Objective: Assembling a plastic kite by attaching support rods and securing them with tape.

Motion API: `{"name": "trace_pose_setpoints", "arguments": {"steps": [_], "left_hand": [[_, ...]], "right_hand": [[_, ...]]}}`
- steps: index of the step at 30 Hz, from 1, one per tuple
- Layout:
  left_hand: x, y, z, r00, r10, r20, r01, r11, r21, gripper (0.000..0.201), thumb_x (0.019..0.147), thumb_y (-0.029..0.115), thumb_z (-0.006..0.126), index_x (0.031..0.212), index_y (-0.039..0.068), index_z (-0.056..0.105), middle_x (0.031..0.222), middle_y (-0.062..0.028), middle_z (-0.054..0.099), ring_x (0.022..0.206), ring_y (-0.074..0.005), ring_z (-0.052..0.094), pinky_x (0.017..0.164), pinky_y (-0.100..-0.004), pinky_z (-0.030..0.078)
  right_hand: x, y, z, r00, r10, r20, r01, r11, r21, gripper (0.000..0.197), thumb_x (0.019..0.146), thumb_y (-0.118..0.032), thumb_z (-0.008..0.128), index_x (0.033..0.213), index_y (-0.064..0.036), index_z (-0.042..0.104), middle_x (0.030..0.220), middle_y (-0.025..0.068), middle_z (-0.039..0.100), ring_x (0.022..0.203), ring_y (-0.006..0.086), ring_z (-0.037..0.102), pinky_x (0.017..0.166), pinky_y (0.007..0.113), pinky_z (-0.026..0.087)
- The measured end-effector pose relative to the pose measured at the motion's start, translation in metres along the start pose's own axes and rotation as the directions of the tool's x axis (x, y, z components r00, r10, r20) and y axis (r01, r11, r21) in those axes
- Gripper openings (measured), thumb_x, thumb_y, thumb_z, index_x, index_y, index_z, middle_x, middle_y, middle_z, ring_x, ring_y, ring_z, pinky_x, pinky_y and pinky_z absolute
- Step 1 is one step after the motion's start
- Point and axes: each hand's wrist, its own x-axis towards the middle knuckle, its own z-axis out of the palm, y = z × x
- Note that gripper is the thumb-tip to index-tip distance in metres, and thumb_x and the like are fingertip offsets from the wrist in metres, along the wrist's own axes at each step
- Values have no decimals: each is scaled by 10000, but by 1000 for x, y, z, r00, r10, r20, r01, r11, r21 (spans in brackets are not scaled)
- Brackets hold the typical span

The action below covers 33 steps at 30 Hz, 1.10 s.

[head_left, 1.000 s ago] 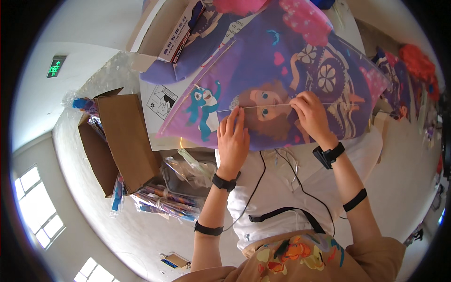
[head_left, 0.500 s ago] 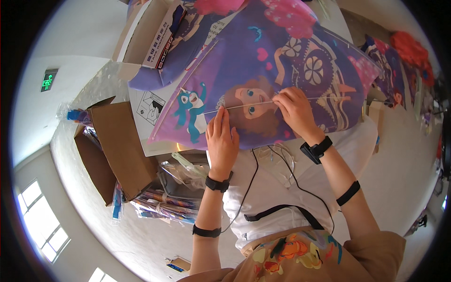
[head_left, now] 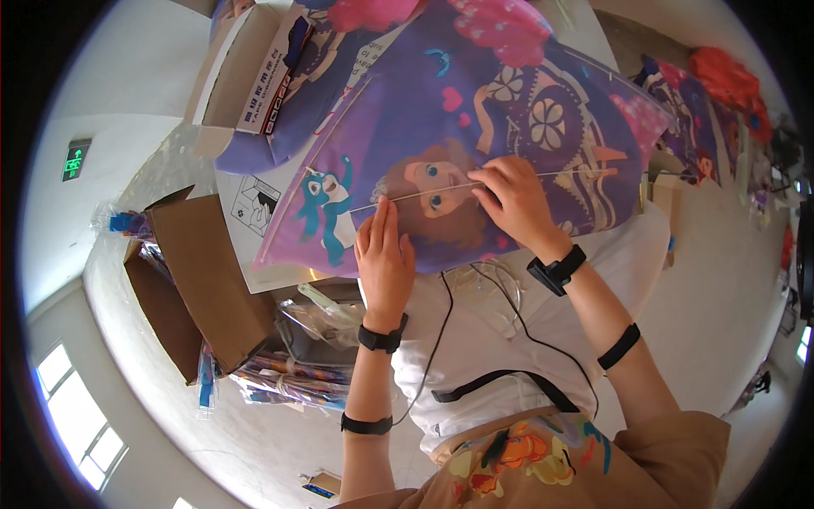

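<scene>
A purple kite [head_left: 458, 110], printed with a cartoon figure, pink hearts and a blue animal, lies spread before me over the white printed board. A thin pale rod [head_left: 415, 194] runs across it from left to right, passing over the printed face. My left hand [head_left: 387, 263] rests on the kite's near part with its fingers stretched out together, fingertips touching the rod. To its right, my right hand [head_left: 519, 202] has thumb and fingers closed in a pinch on the same rod. Black bands circle both my wrists and forearms.
A tape dispenser box [head_left: 263, 81] stands at the far left, on more purple fabric. The white board [head_left: 233, 191] shows beneath the kite. Below left are an open brown carton [head_left: 203, 280] and bundled, plastic-wrapped kites [head_left: 292, 377]. Black cables [head_left: 437, 339] hang across my lap.
The whole view has shifted slightly, so the kite and boxes sit a little farther left. Both hands keep nearly the same places on the rod.
</scene>
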Motion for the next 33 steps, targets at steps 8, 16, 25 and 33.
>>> {"name": "trace_pose_setpoints", "arguments": {"steps": [8,16,25,33], "left_hand": [[1,3,-2,1000,-4,-2,4,1000,-19,558,835,-2,605,1379,-2,480,1450,-108,475,1222,-334,473,1053,-426,387],[1,3,-2,1000,-6,-4,6,1000,-16,550,840,-6,600,1377,-3,479,1449,-108,476,1226,-334,469,1056,-424,384],[1,2,-2,1000,2,-9,-2,1000,13,534,850,29,595,1373,0,485,1444,-93,484,1209,-317,484,1040,-423,401],[5,9,-3,999,38,14,-37,999,-38,548,843,11,593,1378,-6,476,1478,-133,445,1225,-368,479,1034,-445,406]], "right_hand": [[6,4,2,996,-80,32,82,995,-51,111,759,-50,711,825,-94,634,875,13,558,867,210,562,795,357,447],[3,23,-7,997,-82,14,82,995,-51,91,777,-64,714,831,-103,651,837,-5,559,844,191,551,764,337,416],[-1,20,-8,999,-24,26,25,999,-37,139,802,-80,701,935,-110,676,871,2,577,876,209,562,794,355,423],[-5,19,-18,999,32,6,-32,999,-20,206,783,-36,693,976,-100,665,938,32,592,918,249,579,809,392,441]]}}
